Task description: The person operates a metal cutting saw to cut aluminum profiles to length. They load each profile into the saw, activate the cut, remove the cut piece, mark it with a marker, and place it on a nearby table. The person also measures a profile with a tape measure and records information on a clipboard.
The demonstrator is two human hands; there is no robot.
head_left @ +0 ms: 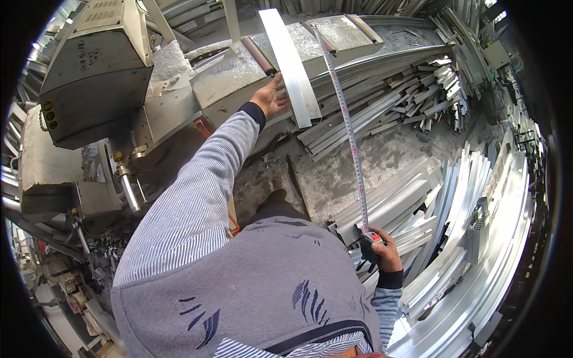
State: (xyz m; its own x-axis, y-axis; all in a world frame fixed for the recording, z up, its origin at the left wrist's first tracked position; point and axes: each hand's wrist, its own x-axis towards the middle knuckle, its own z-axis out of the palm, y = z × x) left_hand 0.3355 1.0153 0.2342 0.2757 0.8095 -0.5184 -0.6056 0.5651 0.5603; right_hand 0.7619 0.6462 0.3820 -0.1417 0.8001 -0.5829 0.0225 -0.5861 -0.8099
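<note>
My left hand [271, 98] reaches out with its fingers apart, at the left edge of a pale aluminium profile [290, 68]. The fingertips come up to the profile's side; whether they press on it cannot be told. The profile lies across a roller bench, its near end jutting over the bench edge. In my right hand [385, 250], low at the right, is a tape measure [371, 243] with a black and red case. Its blade [348, 125] is drawn out and runs up past the profile's right side to the bench.
A large grey machine housing [98, 71] stands at the left, with a metal cylinder [127, 188] below it. Rollers [258, 56] sit on the bench. Piles of aluminium offcuts [412, 98] and long profiles [477, 262] lie at the right. Concrete floor [334, 173] shows between.
</note>
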